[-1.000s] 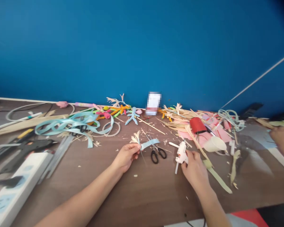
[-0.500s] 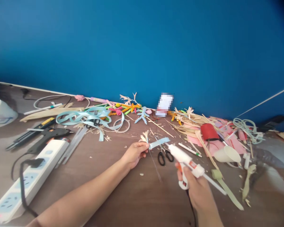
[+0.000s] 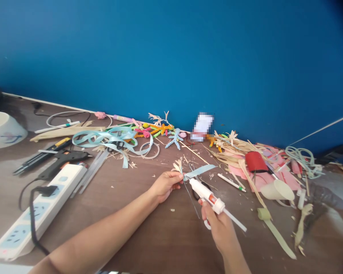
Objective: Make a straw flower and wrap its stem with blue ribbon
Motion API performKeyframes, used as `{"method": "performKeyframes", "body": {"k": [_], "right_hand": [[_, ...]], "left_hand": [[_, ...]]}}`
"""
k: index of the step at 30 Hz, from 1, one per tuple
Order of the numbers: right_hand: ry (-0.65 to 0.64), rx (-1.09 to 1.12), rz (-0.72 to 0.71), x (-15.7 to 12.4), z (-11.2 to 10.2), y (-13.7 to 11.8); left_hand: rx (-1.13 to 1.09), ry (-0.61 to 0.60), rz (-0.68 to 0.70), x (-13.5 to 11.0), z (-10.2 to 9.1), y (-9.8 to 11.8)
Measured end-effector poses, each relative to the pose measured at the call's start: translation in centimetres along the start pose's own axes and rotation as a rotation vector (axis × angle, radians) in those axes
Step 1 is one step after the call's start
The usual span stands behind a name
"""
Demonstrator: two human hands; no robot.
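My left hand pinches a small pale husk flower at its base, where a light blue ribbon is attached. The ribbon's loose end sticks out to the right, and thin wire-like stems hang below the fingers. My right hand is wrapped round the handle of a white glue gun with a glue stick jutting from its back. The gun's nozzle is at the ribbon close to my left fingertips; whether it touches I cannot tell. Behind the gun lie black-handled scissors, partly covered.
At left are a white power strip, a black glue gun, clear glue sticks and a white bowl. Tangled blue ribbon lies behind. To the right sit a red spool, a white cup and a green ribbon roll.
My right hand has brought the glue gun left, its nozzle moving from the ribbon's loose end to near my left fingers. The left hand keeps its pinch. The view has shifted slightly.
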State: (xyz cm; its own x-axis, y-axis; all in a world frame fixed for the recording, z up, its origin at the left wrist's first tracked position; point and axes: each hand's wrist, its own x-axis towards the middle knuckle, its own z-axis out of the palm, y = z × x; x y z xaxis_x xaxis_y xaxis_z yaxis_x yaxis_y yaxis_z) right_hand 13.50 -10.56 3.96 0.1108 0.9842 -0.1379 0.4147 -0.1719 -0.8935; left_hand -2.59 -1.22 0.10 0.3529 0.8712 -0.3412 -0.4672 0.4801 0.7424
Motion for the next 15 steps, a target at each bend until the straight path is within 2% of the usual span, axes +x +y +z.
{"method": "performKeyframes", "body": {"k": [5, 11, 15], "right_hand": [[0.023, -0.108, -0.108, 0.0, 0.0, -0.6], [0.045, -0.239, -0.376, 0.5, 0.1, -1.3], [0.035, -0.405, -0.478, 0.8, 0.0, -0.7]], "left_hand": [[-0.020, -0.004, -0.018, 0.1, -0.2, -0.1], [-0.078, -0.014, -0.072, 0.3, -0.4, 0.1], [-0.123, 0.005, -0.112, 0.3, -0.4, 0.4]]}}
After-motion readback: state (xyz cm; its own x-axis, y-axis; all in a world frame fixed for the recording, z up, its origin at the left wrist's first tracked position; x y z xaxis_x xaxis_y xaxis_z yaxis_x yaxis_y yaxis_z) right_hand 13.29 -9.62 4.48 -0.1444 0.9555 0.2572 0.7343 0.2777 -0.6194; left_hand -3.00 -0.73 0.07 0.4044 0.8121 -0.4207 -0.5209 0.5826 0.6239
